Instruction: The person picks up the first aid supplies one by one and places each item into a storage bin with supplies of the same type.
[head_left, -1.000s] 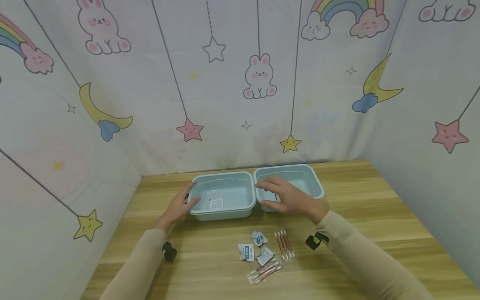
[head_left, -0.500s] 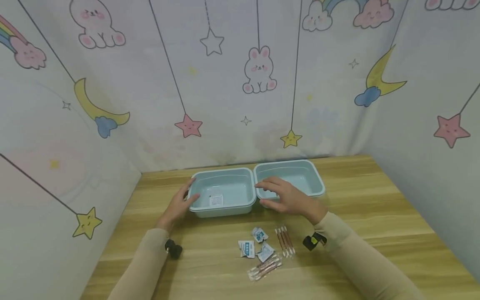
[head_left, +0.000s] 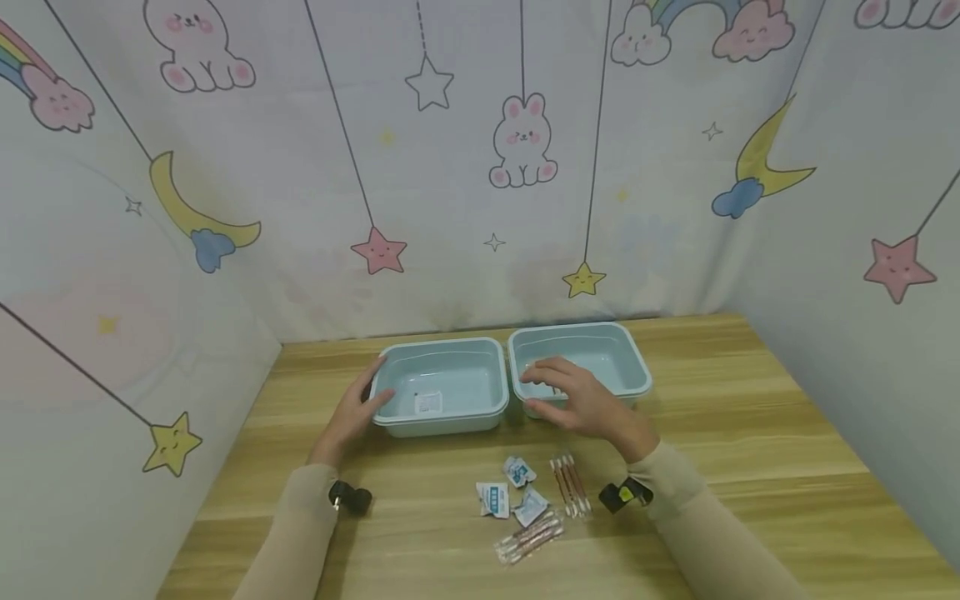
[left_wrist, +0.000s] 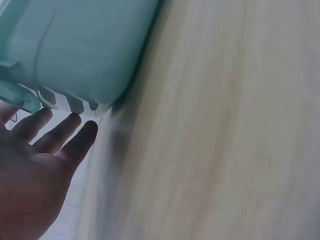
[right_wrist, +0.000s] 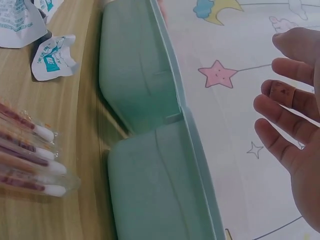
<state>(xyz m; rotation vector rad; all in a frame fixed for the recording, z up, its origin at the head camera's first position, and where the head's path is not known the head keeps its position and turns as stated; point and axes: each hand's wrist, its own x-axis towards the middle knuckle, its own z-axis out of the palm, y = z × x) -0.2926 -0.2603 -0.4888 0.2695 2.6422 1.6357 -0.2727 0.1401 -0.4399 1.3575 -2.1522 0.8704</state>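
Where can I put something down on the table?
The wood-grain table is bare right of the pale blue rectangular plastic tub on the right, and between the beige left sleeve and the white crinkled packets. It's crowded where those packets lie beside the brown, clear-wrapped cotton swabs.

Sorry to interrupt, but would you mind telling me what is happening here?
A person's left hand is at the outer end of the left tub, while their right hand hovers above the near rim of the right tub, holding nothing. Three white packets and two bundles of swabs lie on the table in front.
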